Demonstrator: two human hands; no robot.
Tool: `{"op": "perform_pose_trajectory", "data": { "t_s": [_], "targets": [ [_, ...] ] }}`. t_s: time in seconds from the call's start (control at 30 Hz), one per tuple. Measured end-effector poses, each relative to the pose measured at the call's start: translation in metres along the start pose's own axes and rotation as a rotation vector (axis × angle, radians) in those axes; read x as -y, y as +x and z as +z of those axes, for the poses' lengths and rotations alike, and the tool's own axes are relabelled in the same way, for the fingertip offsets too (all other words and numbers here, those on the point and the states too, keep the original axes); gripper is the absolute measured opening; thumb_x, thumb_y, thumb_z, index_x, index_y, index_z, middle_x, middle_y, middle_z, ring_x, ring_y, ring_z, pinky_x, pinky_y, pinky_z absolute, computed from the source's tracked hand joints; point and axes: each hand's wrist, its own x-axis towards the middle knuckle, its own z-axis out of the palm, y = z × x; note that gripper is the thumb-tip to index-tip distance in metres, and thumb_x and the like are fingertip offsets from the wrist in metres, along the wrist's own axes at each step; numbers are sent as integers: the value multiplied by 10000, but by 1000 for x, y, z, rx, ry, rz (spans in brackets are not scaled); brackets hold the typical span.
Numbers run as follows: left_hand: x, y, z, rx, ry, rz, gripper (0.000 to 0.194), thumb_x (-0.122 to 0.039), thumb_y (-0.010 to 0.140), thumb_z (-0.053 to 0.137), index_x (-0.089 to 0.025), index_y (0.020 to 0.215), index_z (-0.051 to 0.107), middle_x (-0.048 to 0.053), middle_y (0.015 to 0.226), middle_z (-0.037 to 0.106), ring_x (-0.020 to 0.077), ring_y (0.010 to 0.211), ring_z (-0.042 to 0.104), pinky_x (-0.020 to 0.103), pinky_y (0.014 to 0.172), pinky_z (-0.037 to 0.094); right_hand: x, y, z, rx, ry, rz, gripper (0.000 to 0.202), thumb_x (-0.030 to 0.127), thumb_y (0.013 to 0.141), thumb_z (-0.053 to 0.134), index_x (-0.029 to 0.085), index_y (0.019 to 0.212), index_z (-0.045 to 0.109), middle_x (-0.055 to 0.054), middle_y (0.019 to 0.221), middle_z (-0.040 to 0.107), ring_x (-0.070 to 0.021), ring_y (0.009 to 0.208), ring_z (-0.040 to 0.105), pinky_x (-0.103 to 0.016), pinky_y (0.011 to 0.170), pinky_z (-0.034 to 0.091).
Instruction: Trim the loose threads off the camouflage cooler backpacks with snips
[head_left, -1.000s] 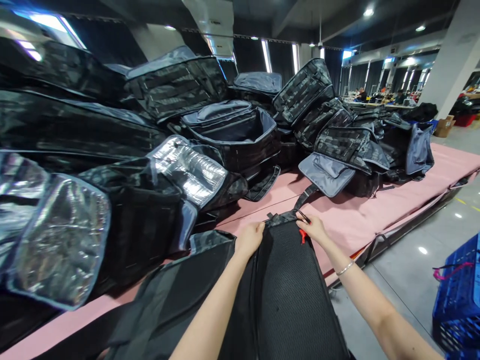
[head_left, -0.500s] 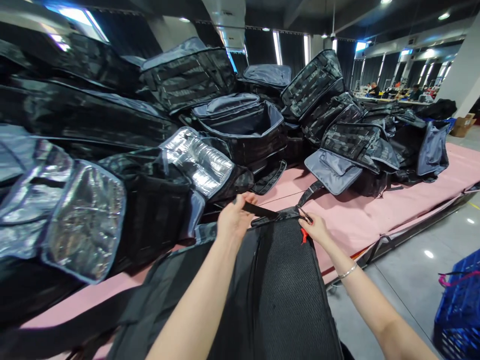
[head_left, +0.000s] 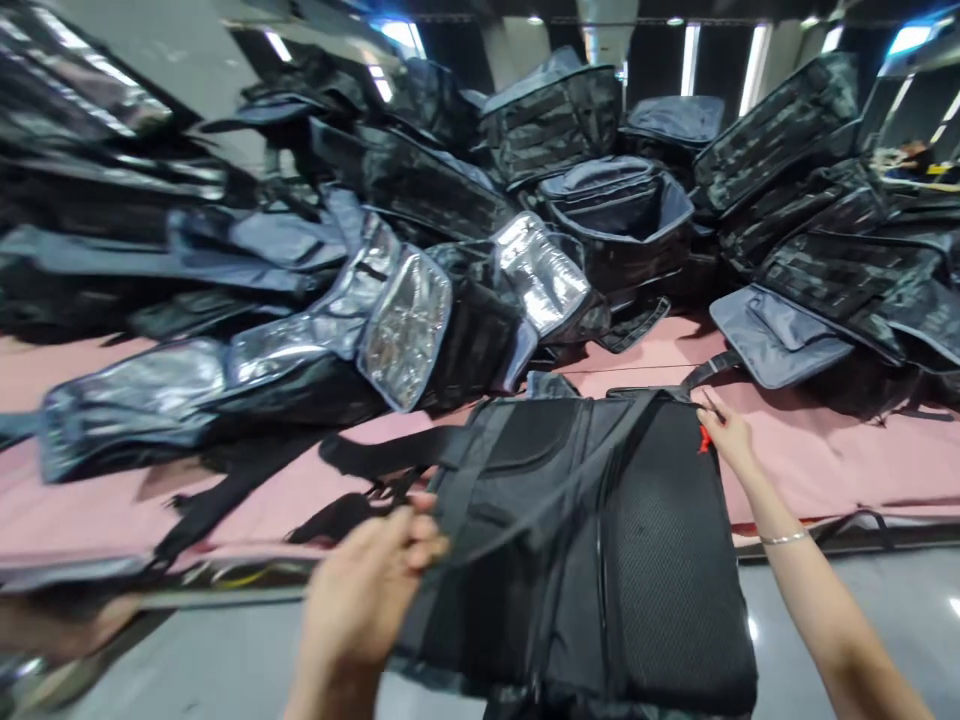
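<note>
Left hand grips a strap at the black bag's near-left; right hand pinches a red-tipped tool at its far-right corner.

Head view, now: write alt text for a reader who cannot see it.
A person's left hand pulls a black strap across a black backpack on a pink table, while the right hand holds its far corner. Heaped dark bags lie behind.
</note>
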Motion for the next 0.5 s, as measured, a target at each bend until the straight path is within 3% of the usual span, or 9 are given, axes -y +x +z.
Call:
{"op": "perform_pose_trajectory", "data": {
  "t_s": [0.07,0.17,0.27,0.37,0.5],
  "targets": [
    [28,-23,4,154,64,-43,318,-315,579,783,-109,763,625,-18,493,567,61,422,447,172,419,351,13,-14,-7,-53,-84,-30,464,474,783,498,137,1085,602,-116,939,672,-258,846,611,-376,775,447],
    [53,-52,19,264,87,-74,349,-395,584,767,-116,744,630,0,514,587,78,426,474,203,451,378,46,-53,-18,-50,-47,-166,434,487,877,361,161,1098,540,-91,920,644,-215,803,600,-334,718,452],
    [60,-71,32,285,74,-92,307,-390,620,737,-118,724,637,11,548,611,93,474,520,216,521,419,83,-105,-26,165,117,-343,292,426,892,422,184,1005,541,-21,769,612,-156,706,587,-263,661,460],
    [61,-82,40,293,63,-128,302,-375,630,720,-120,776,652,44,642,666,120,535,572,235,584,449,109,-146,-30,370,196,-623,189,334,859,537,189,975,572,-27,842,641,-129,731,597,-229,674,466],
    [66,-87,39,351,121,-110,277,-387,647,699,-122,708,645,48,630,661,127,526,567,235,566,440,119,-169,-28,280,166,-954,167,287,838,593,164,950,605,-18,695,651,-101,541,538,-213,522,414]
  ]
}}
